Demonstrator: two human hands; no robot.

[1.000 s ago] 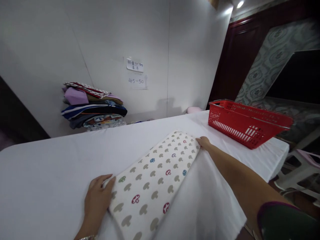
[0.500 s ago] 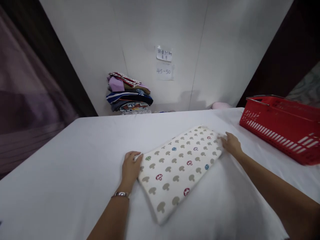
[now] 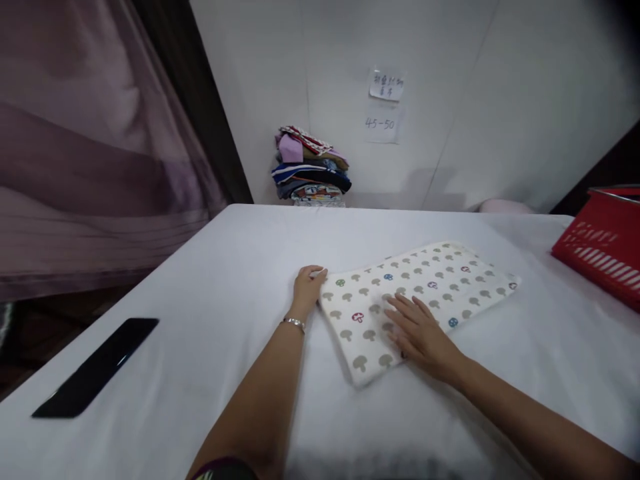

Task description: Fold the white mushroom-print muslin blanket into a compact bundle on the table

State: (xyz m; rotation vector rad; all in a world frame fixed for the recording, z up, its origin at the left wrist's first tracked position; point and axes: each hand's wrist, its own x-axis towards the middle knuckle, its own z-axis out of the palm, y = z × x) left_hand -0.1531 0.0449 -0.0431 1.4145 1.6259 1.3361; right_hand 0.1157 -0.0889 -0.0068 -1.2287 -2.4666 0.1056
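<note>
A folded white cloth (image 3: 410, 283) printed with grey-brown mushrooms and a few coloured ones lies at a slant on the white-covered bed or table. At its left corner is my left hand (image 3: 307, 288), fingers bent and closed on the edge; the fingertips are partly hidden. My right hand (image 3: 423, 333) rests palm down on the cloth near its front edge, fingers spread and gripping nothing. A bracelet (image 3: 294, 323) circles my left wrist.
A red plastic basket (image 3: 605, 247) stands at the right edge. A flat black object (image 3: 97, 367) lies at the left. Behind the far edge rises a stack of folded clothes (image 3: 313, 167) against the wall, below paper signs (image 3: 383, 125). A mauve curtain (image 3: 100, 153) hangs at the left.
My right hand has left the cloth's far right end and moved left onto its front middle part, fingers spread. My left hand stays at the left corner. The view has turned left.
</note>
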